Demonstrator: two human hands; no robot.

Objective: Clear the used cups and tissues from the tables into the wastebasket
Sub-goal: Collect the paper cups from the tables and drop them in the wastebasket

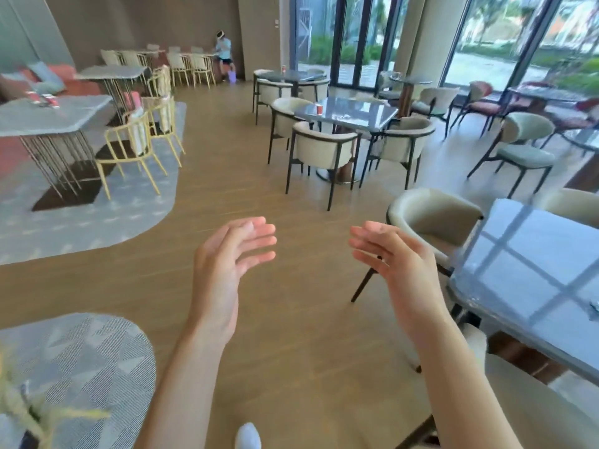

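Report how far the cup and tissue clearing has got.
Nothing looks done. In hand: nothing; the left hand and right hand are open and empty. Left: a red cup on the middle glass table, another on the far table, red items on the grey table. No wastebasket identifiable.

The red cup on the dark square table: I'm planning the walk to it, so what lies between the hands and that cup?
In the head view, bare wooden floor, then a cream armchair at the table's near edge, between the open hands (left hand, right hand) and the red cup.

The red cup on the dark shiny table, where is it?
In the head view, the red cup stands mid-room on the dark table's left end, ringed by cream chairs.
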